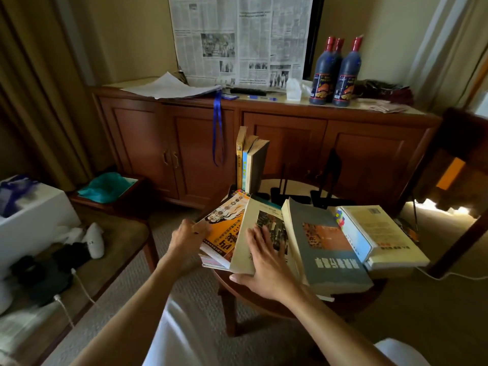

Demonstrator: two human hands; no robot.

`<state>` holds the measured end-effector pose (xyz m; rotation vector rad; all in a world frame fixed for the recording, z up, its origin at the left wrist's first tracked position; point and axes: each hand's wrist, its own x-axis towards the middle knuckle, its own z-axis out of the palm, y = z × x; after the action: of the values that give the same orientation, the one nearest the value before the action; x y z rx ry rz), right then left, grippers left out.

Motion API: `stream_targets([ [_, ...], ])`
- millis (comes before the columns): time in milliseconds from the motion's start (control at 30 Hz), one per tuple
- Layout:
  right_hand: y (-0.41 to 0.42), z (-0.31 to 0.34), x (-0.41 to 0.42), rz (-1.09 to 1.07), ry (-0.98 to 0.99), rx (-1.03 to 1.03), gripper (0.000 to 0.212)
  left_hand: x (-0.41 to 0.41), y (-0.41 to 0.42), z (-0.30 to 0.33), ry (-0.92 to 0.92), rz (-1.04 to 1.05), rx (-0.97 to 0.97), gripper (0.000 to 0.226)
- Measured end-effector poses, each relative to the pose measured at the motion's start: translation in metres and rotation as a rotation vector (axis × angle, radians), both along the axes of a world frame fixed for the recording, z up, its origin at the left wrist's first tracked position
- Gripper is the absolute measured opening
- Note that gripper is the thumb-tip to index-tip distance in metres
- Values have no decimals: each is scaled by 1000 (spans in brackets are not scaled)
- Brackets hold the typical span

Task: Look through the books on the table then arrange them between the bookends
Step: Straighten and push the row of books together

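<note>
Several books lie on a small round wooden table [264, 299]. My left hand [188, 233] grips the left edge of an orange-covered book [224, 228], tilting it up. My right hand [266, 257] rests flat, fingers spread, on a cream book [253, 220] beside it. To the right lie a grey-blue book [327, 249] and a thick white book [383, 236]. Three books [250, 162] stand upright at the back left of the table. Black bookends [330, 170] stand behind the flat books, to the right of the upright ones.
A wooden sideboard [264, 133] stands behind the table with three dark bottles [335, 72], papers and a newspaper above. A chair [454, 180] is at the right. A low bench [105, 247] with cables and chargers is at the left.
</note>
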<state>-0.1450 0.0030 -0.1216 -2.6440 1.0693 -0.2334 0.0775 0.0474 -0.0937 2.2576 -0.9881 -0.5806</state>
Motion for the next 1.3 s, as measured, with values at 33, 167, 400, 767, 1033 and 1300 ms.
stream_targets([
  [33,0,-2,-2,2,-3,-13,121,9,0,-6,88,11,-7,59],
  [167,-3,-6,-5,2,-29,-7,121,15,2,-14,104,53,-97,55],
  [400,-4,-1,-10,25,-126,77,118,-6,-9,46,139,141,-412,28],
  [767,-3,18,-12,3,-511,458,82,-17,-5,99,200,94,-628,24],
  [1033,3,13,2,-73,-487,352,75,0,5,124,252,126,-721,32],
  [1300,-14,93,29,-62,-729,55,107,6,23,179,80,-186,-806,58],
])
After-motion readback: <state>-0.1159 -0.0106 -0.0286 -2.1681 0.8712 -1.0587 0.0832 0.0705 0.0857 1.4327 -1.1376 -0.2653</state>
